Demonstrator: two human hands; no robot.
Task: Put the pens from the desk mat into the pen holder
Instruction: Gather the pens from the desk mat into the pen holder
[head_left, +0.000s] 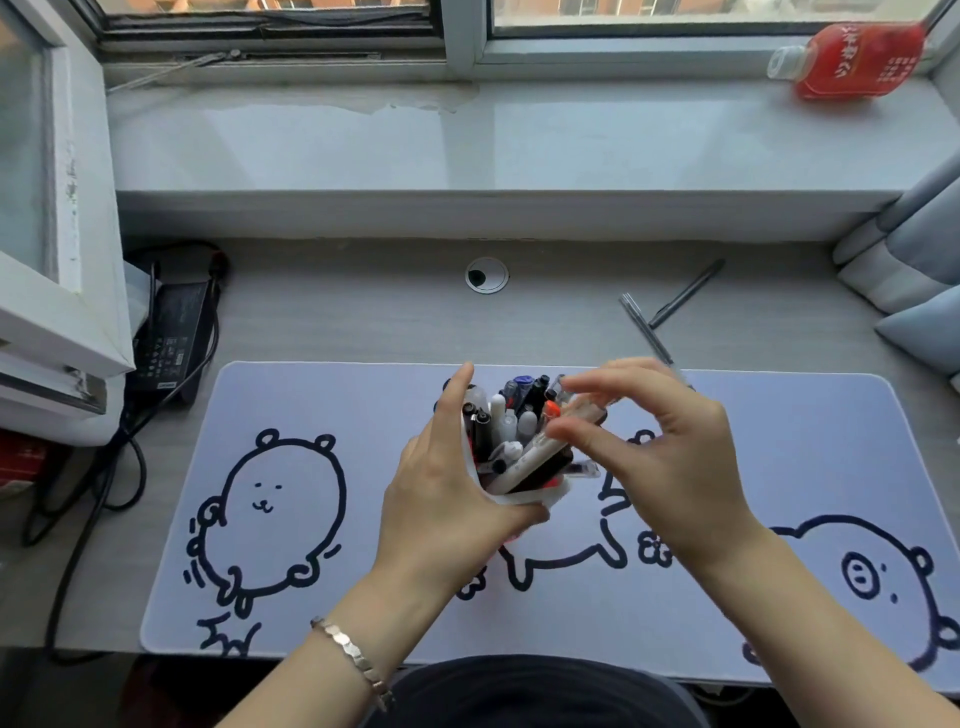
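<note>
At the centre of the frame the left hand (447, 499) is wrapped around the white pen holder (524, 496), its grip clenched on the near and left wall so the holder sits tilted over the desk mat (291, 395). The holder is crammed with pens (511, 431), caps up and leaning every way. The right hand (660, 452) hovers just right of the rim with curled fingers; thumb and forefinger seem to pinch the end of a clear pen (582, 402) going in, though blur keeps me from saying for certain that it is grasped rather than just let go. The step in hand looks like the last insertions: the mat itself shows no loose pens. Two pens remain out, a dark pen (688, 293) and a grey pen (644, 327), crossed on the bare surface (337, 312) at the upper right, the grey one reaching toward the mat's far edge behind the right hand. The next move likely calls for seating the clear pen among the crowded ones, then reaching up-right. Beyond, a pale windowsill (467, 145) runs under a window, a red bottle (852, 60) lies on it at the upper right, a black power adapter (174, 338) with cables sits at the left, and a cable grommet (487, 275) marks the upper middle.
</note>
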